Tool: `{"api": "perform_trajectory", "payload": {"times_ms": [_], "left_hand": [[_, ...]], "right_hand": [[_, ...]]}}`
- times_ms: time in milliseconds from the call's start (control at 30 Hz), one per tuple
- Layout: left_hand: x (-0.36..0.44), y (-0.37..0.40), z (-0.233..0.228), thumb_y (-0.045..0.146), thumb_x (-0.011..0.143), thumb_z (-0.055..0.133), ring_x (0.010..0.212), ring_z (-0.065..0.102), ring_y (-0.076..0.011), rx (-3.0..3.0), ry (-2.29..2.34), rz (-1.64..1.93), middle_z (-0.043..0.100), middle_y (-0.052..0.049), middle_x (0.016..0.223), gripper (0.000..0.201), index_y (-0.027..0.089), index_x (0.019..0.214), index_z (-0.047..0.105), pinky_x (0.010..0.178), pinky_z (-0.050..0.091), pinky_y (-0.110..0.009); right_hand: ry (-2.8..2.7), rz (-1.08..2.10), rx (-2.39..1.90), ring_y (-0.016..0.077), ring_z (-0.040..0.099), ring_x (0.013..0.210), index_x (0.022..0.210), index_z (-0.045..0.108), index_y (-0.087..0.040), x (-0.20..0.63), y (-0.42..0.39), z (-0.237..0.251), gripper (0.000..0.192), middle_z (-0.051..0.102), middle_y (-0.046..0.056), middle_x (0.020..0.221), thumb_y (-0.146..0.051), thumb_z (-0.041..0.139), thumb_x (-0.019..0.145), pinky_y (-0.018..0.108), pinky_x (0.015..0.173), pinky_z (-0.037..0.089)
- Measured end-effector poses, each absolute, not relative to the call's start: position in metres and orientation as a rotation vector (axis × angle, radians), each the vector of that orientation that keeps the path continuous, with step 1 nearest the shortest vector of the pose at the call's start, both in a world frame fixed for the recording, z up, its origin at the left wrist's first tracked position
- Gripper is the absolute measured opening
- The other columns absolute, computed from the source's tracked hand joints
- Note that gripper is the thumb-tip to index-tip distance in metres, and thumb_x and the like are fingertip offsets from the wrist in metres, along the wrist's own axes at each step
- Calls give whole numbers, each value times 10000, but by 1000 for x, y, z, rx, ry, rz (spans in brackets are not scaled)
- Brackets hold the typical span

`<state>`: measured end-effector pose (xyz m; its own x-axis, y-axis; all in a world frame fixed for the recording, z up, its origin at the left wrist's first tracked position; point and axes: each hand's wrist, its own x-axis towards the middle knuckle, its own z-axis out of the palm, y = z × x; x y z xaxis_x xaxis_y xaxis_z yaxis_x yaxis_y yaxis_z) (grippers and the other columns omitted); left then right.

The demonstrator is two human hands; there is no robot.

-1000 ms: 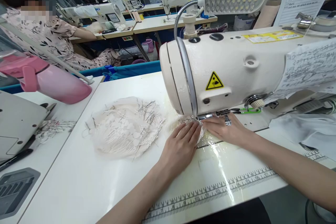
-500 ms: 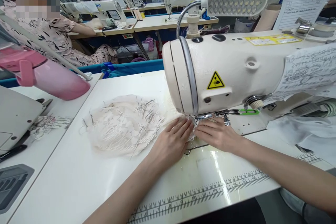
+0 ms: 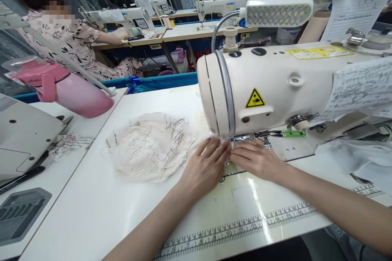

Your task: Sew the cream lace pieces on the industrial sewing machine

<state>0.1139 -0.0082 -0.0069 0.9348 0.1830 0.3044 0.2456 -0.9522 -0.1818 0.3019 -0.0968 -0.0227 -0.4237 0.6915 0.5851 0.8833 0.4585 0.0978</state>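
Both hands flat, fingers together: left hand (image 3: pixel 206 167) & right hand (image 3: pixel 256 159) press lace (image 3: pixel 227 143) at needle under machine (image 3: pixel 275 85); lace pile (image 3: pixel 150 147) just left on table (image 3: pixel 92 208).

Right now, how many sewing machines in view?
3, maybe more hidden behind. One at the hands, one at the seated person's table, one farther back, JUKI-marked.

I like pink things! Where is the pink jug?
The pink jug is on the far left in the head view, left of the lace pile and the sewing machine.
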Motion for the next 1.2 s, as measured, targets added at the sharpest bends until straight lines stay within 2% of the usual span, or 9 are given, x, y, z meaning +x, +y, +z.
{"api": "perform_trajectory", "payload": {"times_ms": [167, 367, 600, 700, 867, 1000, 1200], "left_hand": [[118, -12, -10, 216, 914, 388, 1231, 493, -235, -2866, -366, -510, 582, -56, 1277, 379, 125, 1233, 571, 1098, 327, -419], [121, -14, -10, 209, 905, 405, 1207, 518, -244, -2891, -380, -503, 579, -91, 1274, 379, 102, 1232, 564, 1072, 370, -444], [121, -16, -12, 192, 890, 427, 1178, 543, -263, -2884, -387, -517, 575, -124, 1272, 387, 95, 1246, 542, 1040, 399, -471], [121, -16, -12, 204, 897, 426, 1179, 541, -269, -2886, -373, -503, 574, -133, 1273, 389, 90, 1253, 535, 1031, 406, -479], [121, -15, -13, 218, 906, 425, 1161, 556, -265, -2874, -363, -495, 582, -123, 1266, 379, 112, 1252, 537, 1025, 414, -471], [121, -15, -14, 224, 902, 437, 1160, 556, -264, -2863, -420, -529, 588, -110, 1264, 374, 134, 1252, 537, 1009, 430, -453], [124, -15, -12, 220, 899, 433, 1181, 537, -270, -2901, -478, -513, 581, -110, 1271, 380, 143, 1258, 534, 1009, 430, -451]], "right_hand": [[-2258, -473, -1347, 130, 565, 966, 921, 624, -163, 304, -97, -20, 210, 681, 15, 919, -51, 449, 887, 280, 835, 388], [-2216, -493, -1485, 105, 570, 839, 884, 622, -195, 308, -99, -18, 213, 679, -21, 933, -54, 463, 875, 274, 649, 336], [-2077, -636, -1557, 112, 590, 794, 918, 650, -256, 309, -101, -24, 235, 677, -60, 1002, -76, 517, 846, 320, 775, 348], [-2066, -606, -1586, 116, 595, 748, 920, 660, -252, 310, -100, -20, 223, 682, -49, 994, -124, 479, 893, 329, 761, 360], [-2075, -489, -1609, 84, 575, 645, 867, 667, -252, 315, -95, -16, 281, 682, -44, 861, -196, 404, 949, 305, 710, 375], [-2064, -418, -1612, 97, 578, 677, 864, 673, -282, 319, -90, -16, 244, 680, -45, 833, -238, 442, 931, 274, 639, 374], [-2024, -336, -1660, 135, 599, 790, 901, 688, -294, 321, -84, -23, 254, 691, -14, 836, -298, 436, 935, 281, 707, 422]]}}
